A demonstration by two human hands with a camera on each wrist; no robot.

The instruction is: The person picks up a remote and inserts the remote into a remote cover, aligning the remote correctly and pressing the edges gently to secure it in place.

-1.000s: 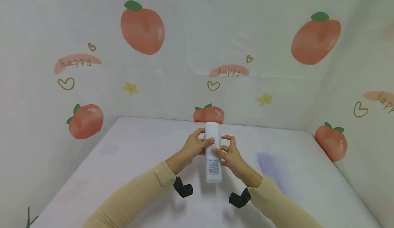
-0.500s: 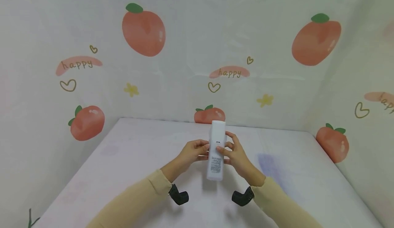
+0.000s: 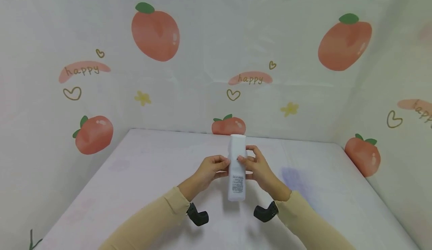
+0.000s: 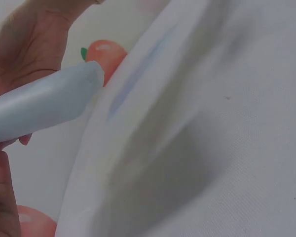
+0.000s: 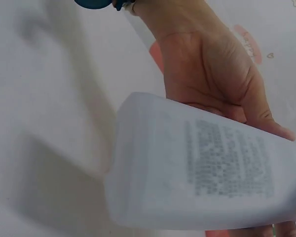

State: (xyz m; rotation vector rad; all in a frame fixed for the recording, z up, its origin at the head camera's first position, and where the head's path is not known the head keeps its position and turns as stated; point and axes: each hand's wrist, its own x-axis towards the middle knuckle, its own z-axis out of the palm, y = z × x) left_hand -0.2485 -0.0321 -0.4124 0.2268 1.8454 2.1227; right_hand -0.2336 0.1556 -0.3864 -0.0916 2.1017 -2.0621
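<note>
Both hands hold a slim white plastic bottle-like object (image 3: 237, 169), raised above the table, with a block of small grey print near its lower end. Its exact kind cannot be made out. The left hand (image 3: 207, 171) pinches its left edge; in the right wrist view the left palm (image 5: 207, 74) shows behind the printed face. On the other side, the right hand (image 3: 263, 171) grips it with the thumb on the front face, over a small dark mark, and fingers round the right edge. In the left wrist view the smooth end of the object (image 4: 54, 98) appears beside the right palm (image 4: 34, 44).
A white cloth-covered table (image 3: 152, 160) lies below, with a faint purple patch (image 3: 297, 182) on the right. Behind it hangs a white curtain (image 3: 202, 55) with printed peaches. Black wrist cameras (image 3: 198, 215) sit on both wrists. Shadows fall beneath the hands.
The left thumb has left the object's front face for its left edge. The object shifted slightly right and tilted, then straightened. The right thumb has slid up over the dark mark.
</note>
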